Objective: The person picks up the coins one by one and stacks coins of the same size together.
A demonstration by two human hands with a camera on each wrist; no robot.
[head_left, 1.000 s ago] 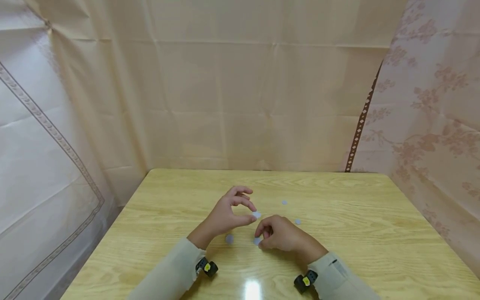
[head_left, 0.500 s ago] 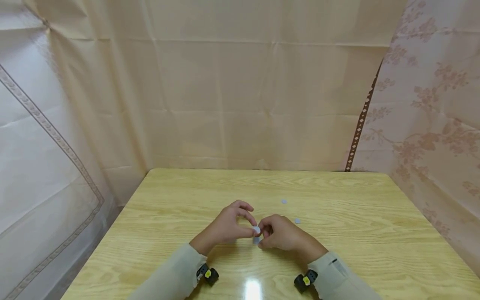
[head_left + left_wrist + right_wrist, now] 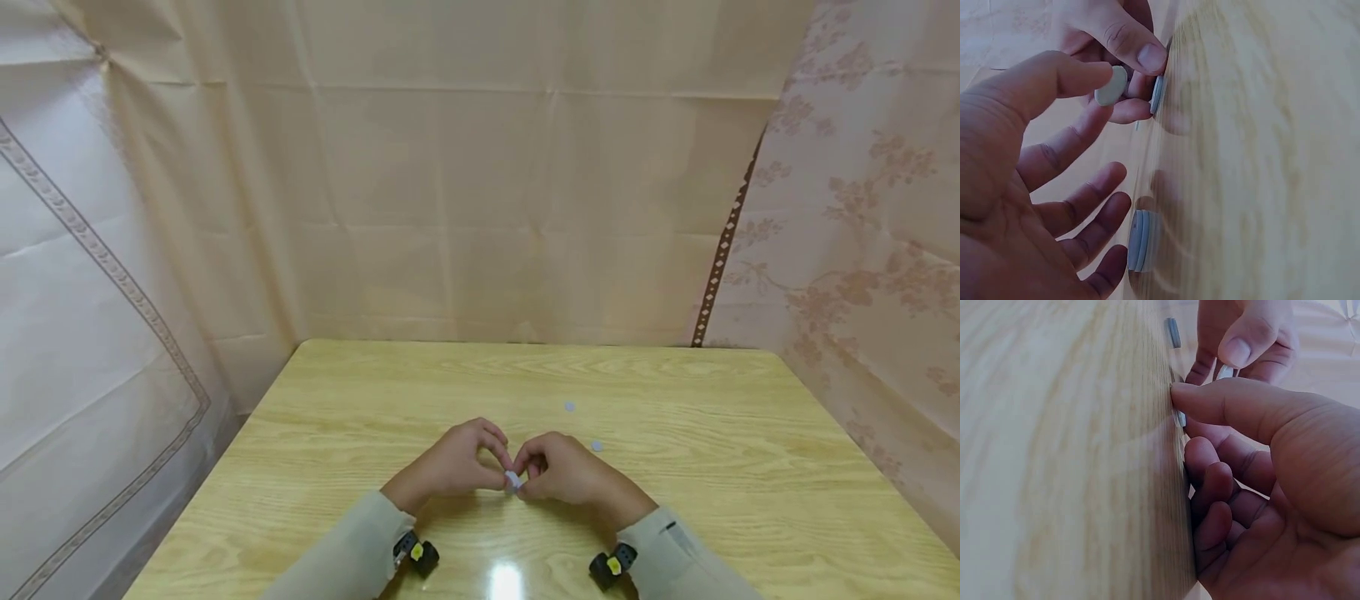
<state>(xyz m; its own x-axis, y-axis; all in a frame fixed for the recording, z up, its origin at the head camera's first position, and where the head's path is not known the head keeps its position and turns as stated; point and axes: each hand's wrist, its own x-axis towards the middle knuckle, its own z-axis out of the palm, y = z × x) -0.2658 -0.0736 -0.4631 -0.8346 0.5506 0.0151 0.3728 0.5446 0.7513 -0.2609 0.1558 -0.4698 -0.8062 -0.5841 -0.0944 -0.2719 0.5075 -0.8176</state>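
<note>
1. the left hand is pinching a pale disc between thumb and forefinger, with its other fingers spread loosely; the disc is hanging just above the counter, at the centre of the near half.
2. the right hand is meeting it at 3 o'clock of the disc, its thumb tip and a finger pinching a second disc that is lying flat on the counter.
3. in the left wrist view the held disc is sitting tilted, just beside the second disc, and whether they are touching cannot be told.
4. a small stack of grey discs is lying on the counter under the left hand's curled fingers, not touching them.
5. two more discs are lying apart on the counter: one at 2 o'clock of the right hand, near it, and one at 12 o'clock of that hand, further off.
6. a black wrist camera is sitting on each sleeve.
7. beige cloth is hanging behind the counter.
</note>
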